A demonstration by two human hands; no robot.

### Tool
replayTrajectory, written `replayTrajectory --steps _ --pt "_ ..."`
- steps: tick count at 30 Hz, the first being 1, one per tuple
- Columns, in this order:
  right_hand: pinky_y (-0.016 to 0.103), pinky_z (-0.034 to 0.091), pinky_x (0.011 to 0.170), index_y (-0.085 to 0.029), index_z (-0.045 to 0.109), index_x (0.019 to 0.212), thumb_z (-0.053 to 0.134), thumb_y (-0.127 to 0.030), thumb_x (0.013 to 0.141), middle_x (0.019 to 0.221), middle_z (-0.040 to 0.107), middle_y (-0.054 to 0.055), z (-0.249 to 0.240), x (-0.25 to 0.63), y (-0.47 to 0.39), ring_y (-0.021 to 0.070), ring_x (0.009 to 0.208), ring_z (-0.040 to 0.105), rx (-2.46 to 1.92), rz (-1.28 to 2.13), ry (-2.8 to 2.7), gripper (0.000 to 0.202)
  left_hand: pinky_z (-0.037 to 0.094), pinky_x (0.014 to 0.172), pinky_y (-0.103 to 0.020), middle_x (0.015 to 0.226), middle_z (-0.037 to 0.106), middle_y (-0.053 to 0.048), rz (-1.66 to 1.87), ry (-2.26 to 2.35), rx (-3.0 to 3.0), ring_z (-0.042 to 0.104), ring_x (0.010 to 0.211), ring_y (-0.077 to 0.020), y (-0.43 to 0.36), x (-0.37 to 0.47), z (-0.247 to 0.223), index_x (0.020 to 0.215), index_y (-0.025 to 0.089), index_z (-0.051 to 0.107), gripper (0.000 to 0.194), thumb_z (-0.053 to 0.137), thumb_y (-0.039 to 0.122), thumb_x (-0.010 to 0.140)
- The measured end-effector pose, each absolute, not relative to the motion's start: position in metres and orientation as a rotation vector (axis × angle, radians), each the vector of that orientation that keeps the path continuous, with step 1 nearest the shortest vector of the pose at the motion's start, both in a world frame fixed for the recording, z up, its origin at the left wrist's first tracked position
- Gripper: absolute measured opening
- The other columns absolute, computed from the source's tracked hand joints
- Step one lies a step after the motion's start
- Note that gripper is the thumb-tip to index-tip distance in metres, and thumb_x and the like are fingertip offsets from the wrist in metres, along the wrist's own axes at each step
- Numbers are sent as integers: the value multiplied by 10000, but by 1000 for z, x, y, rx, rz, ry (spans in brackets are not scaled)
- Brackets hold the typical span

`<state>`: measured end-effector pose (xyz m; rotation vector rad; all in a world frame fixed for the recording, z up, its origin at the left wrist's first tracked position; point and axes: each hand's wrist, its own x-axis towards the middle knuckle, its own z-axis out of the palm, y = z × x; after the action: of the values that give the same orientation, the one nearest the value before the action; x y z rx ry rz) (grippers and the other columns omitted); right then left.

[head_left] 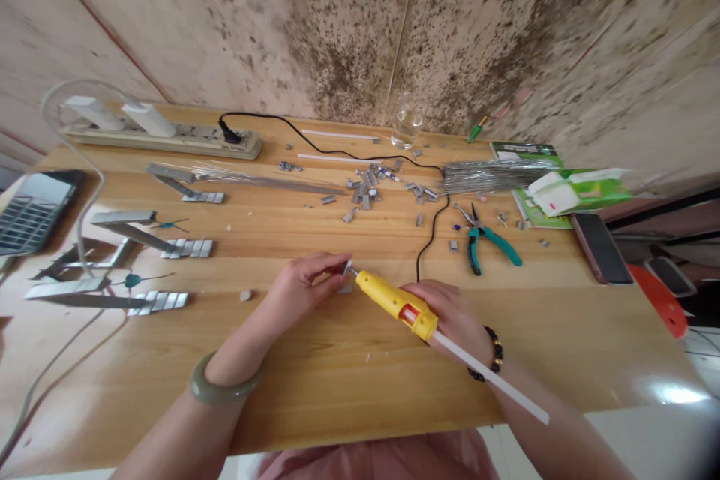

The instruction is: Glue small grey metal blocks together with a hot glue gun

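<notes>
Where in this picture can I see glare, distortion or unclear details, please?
Head view: bright glare near the right corner of the table; wide-angle distortion, which seems to stretch both forearms toward the bottom corners; the small piece at the left hand too soft to make out; the upper rim of the glass faint against the wall.

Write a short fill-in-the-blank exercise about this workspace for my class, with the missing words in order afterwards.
The right hand grips a glue gun whose body is ____.
The green bangle is on the person's ____ wrist.
The smartphone lies to the ____ of the pliers.

Missing words: yellow; left; right.
</notes>
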<state>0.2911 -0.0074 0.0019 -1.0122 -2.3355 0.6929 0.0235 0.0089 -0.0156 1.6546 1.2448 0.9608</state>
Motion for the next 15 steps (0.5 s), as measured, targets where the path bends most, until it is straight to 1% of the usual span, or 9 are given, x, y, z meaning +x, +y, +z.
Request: replayTrajectory --steps 8,12,15 --pt "329 507 730 -205 573 1076 493 -281 886 913 692 56 4 291 -8 193 808 642 -994 703 -2351 220 538 700 -249 876 720 -57 975 1237 1640 674 780 -165 9 24 -14 1077 182 708 303 645 315 813" --pt "321 509 739 -205 573 1090 512 -290 889 920 693 59 2 291 -8 188 815 644 -1005 676 -2319 226 538 699 -249 875 720 -53 987 1244 1634 674 771 -163 8 24 -13 1067 183 711 297 643 323 815" --pt "320 515 731 -199 577 1073 497 -268 882 898 693 53 4 290 -8 184 797 643 -991 660 -2345 218 542 711 -255 894 724 -59 984 1242 1631 676 785 -167 8 24 -13 1071 183 709 297 641 323 818"
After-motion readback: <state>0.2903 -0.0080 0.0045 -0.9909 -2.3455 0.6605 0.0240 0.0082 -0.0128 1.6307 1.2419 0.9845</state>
